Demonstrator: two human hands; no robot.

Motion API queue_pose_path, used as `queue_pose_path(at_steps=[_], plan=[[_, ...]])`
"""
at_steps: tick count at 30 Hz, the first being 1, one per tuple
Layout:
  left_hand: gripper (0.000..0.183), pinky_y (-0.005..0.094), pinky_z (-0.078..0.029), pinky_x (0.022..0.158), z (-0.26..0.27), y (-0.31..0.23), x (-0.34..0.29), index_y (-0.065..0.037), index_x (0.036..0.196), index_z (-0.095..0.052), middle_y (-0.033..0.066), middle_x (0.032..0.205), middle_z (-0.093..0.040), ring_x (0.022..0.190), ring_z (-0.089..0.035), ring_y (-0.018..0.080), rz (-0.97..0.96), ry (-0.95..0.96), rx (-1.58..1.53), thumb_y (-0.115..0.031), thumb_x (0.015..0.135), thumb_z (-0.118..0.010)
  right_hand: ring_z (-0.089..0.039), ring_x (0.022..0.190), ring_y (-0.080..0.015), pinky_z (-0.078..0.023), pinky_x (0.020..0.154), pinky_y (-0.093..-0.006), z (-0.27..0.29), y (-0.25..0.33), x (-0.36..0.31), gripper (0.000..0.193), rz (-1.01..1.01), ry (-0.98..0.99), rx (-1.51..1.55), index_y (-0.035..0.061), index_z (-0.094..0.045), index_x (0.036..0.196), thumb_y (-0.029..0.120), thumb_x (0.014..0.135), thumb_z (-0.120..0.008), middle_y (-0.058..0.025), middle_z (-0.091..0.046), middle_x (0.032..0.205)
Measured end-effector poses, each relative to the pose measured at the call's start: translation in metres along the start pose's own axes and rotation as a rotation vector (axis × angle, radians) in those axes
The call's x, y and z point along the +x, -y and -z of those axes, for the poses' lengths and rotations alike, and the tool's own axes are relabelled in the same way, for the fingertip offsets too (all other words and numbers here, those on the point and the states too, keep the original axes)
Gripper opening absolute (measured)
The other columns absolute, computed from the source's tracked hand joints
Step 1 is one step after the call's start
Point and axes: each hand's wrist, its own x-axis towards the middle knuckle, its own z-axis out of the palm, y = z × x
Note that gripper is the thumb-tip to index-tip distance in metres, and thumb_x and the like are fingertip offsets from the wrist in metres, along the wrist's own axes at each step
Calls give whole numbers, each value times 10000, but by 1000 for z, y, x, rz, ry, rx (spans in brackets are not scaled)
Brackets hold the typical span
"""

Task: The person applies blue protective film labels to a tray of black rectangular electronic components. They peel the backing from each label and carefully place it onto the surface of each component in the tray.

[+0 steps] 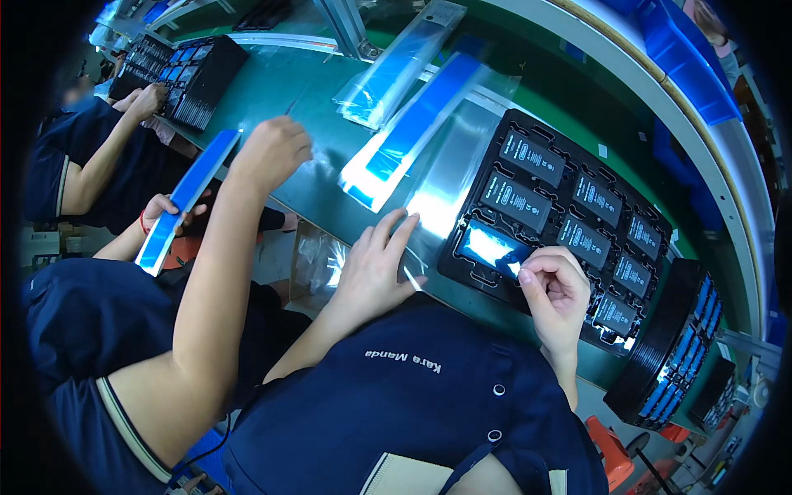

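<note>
A black moulded tray (540,227) lies on the bench to the right, with flat black batteries (535,157) in its pockets. In the pocket nearest me sits a flat battery with a glossy, light-reflecting face (493,247). My right hand (557,287) is closed in a pinch at this battery's right corner; the fingertips hide the exact spot gripped. To the left of the tray, my left hand (375,266) is open, fingers apart, touching the bench by the edge of a clear plastic sheet (450,177). Nothing shows inside it.
Blue film strips (421,128) and clear plastic bags (400,62) lie beyond my left hand. At left, a co-worker's arm (219,305) reaches over the bench; a blue strip (190,198) is in their hand. Tray stacks (672,346) stand at right. A blue bin (689,58) hangs above.
</note>
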Motion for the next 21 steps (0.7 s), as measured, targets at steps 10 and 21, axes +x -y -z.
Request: queue_pose_path(at_steps=[10,21], plan=[[473,221,-411,526,16,23,-16,-8,1206,-597,121,1062,-637,610,-547,94,-2,-197,-543,-81,752,-705,-415,600,-17,-318,532,-186,2,-1,-1,71,20,5,2,-22,-657,857,-48,801,-694,-44,-600,891],[495,518,-274,1109,-34,1,7,-84,1343,-510,177,1462,-399,1367,-342,383,-246,4,282,-253,883,-579,-423,609,-27,-334,545,-187,2,-3,-2,64,16,-6,-1,-26,-654,857,-45,807,-689,-45,-598,897]])
